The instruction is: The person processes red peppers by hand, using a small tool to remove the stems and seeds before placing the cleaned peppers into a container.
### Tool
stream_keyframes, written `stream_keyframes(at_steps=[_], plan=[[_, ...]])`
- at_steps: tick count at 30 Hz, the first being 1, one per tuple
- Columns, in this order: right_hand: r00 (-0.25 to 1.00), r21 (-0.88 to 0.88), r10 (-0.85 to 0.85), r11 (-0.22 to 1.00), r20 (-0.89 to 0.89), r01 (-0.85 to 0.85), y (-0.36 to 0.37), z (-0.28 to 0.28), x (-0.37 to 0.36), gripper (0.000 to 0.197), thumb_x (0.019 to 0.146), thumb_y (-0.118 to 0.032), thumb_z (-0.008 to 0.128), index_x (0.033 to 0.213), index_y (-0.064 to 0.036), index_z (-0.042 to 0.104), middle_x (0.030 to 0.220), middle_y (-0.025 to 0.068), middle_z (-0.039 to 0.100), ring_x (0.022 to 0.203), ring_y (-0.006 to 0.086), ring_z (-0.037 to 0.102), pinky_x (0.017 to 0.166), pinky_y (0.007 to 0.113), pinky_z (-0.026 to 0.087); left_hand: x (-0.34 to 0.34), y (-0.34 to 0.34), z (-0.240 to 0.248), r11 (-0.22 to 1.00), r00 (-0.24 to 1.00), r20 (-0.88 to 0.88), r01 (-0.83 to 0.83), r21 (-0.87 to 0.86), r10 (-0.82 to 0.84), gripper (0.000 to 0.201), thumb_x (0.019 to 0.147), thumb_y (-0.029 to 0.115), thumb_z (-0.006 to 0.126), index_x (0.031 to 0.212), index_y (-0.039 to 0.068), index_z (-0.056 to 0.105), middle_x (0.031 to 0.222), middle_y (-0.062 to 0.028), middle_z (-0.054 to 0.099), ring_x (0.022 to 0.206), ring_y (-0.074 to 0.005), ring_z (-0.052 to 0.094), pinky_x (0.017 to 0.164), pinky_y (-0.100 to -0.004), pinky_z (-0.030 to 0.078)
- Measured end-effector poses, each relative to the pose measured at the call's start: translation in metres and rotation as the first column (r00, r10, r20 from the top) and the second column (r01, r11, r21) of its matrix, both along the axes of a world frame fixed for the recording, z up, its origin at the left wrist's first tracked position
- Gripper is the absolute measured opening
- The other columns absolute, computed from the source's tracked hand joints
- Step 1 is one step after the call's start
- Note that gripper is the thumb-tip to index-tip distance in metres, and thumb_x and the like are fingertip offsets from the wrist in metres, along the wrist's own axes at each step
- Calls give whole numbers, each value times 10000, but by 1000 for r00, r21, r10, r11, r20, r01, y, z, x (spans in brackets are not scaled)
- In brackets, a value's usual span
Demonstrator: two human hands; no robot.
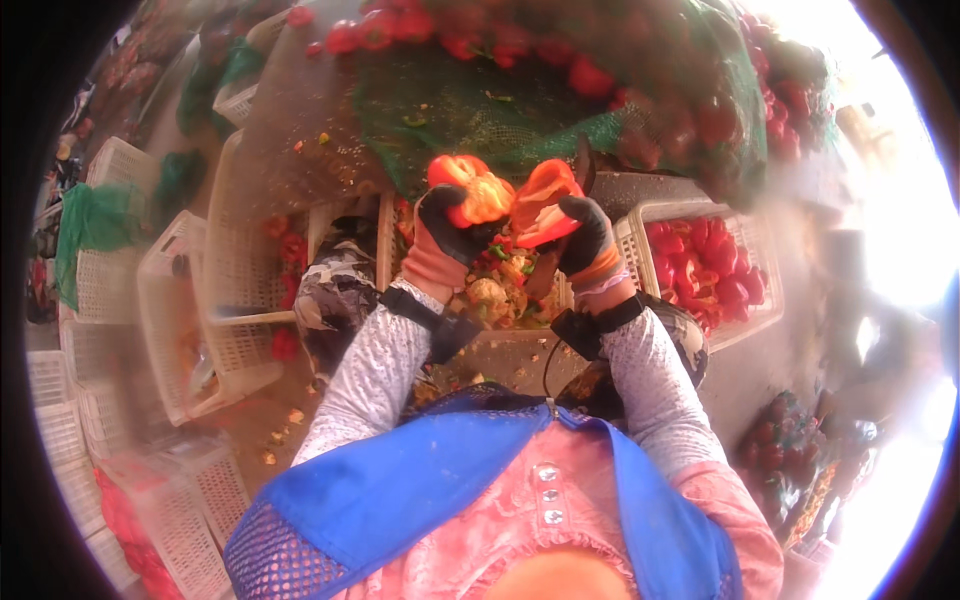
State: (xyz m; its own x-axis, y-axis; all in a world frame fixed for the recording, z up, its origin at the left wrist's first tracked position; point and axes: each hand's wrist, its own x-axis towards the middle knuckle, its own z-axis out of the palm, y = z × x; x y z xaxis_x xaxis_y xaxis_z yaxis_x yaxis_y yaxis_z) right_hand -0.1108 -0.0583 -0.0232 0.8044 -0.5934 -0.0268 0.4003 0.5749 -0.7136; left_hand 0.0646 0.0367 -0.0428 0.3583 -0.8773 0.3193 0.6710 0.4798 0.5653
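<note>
The left hand (447, 232) grips a pepper piece (472, 187), the right hand (592, 243) a pepper shell (545, 203), above a scrap crate (385, 245); a red-pepper crate (742, 332) stands right, white crates (228, 235) left, green netting (480, 120) ahead.

Left pepper piece (458, 176): glossy red-orange skin, rounded lobes facing up and out, paler orange-yellow core (486, 198) bulging on the side toward the other piece, gripped from below in the left hand (442, 236), raised in front of the body. Right pepper piece (546, 192): red-orange, cut open, hollow shell with its open side showing and a flap hanging toward the lower edge, pinched at its lower right by the right hand (588, 242). Both at about the same height, side by side, inner edges close, contact unclear.
</note>
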Motion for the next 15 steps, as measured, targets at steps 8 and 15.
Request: stream_keyframes(at_steps=[8, 15], plan=[[960, 57, 52, 996, 276, -71, -20, -17, -50, 665, 794, -333, 649, 1318, 38, 479, 1178, 171, 618, 1058, 298, 623, 906, 381, 517, -4, 4, 34, 918, 861, 464, -337, 211, 210, 264, 847, 44, 659, 1104, -7, 629, 1063, -140, 675, 984, -221, 657, 849, -332, 531], [968, 211, -218, 959, 121, 190, 5, -1, -102, 549, 842, -333, 629, 1280, -16, 537, 1171, 129, 652, 992, 277, 634, 767, 371, 517, -20, 22, 38, 949, 972, 192, 72, 307, -135, 331, 927, 122, 590, 1195, -73, 575, 1167, -149, 649, 1040, -246, 652, 894, -389, 552]])
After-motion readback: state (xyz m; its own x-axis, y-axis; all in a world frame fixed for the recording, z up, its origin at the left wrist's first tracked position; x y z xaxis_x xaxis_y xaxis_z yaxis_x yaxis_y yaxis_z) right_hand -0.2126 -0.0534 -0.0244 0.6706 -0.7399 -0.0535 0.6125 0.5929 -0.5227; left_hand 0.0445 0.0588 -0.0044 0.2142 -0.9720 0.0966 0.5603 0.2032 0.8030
